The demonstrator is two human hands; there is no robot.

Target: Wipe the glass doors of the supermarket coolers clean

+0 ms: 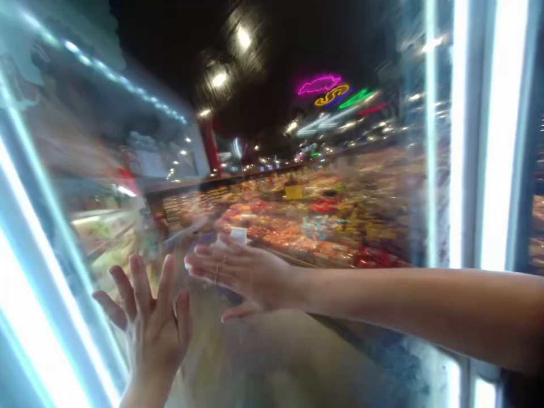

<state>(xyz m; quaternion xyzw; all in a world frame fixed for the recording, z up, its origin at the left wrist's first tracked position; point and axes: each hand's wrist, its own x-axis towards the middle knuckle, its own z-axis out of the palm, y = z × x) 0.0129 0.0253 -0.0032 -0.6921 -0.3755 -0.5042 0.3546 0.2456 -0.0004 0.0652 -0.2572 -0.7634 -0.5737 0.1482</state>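
At the left we see bright white light strips (38, 334) slanting from the far left down to the near edge, and beyond them a string of lights (110, 73) running away from us. Just right of the strips, our left hand (153, 328) is raised, back towards us, its fingers fanned apart; its grip is released, with nothing in it. Further off, a red post (209, 144) stands upright near the middle.

Near the middle, our right hand (255, 277) reaches in from the right, fingers straight and pointing left, the thumb below; its grip is released and empty too. We cannot tell whether either palm touches a clear surface.

Past the right hand lies a blurred display (272, 218) of colourful goods, stretching from the middle to the far right, with a small white card (238, 235) at its near side and a yellow sign (292, 192) farther back. Neon signs (319, 85) glow above it, in pink, yellow, green and red. At the right, more upright light strips (501, 141) stand beyond our forearm.
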